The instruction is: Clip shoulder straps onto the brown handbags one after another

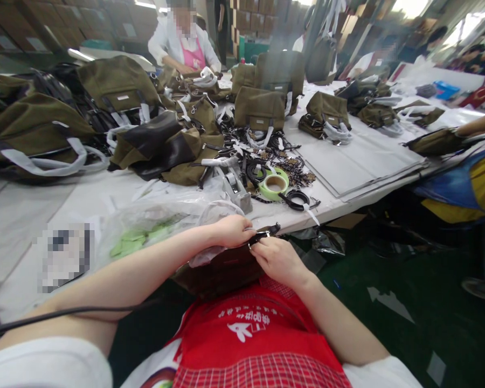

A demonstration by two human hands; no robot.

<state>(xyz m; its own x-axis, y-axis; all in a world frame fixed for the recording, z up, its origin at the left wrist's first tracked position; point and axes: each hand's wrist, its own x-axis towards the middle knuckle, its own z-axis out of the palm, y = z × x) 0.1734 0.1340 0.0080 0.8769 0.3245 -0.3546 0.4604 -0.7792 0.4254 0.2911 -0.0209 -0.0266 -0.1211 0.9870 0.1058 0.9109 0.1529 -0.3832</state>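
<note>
Olive bags crowd the left of the white surface, with clear plastic nearer the person. A dark bag sits below the surface's edge, against the red apron. The left hand has its grip pinched on a black strap (at the bag's top); the right hand's grip clasps it just beside.

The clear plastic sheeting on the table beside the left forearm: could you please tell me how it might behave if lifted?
The clear plastic sheeting is probably floppy, since it lies in loose wrinkles. It looks light and thin, as it is see-through. The green pieces seen with it may shift too, though whether they lie inside or under is unclear.
</note>
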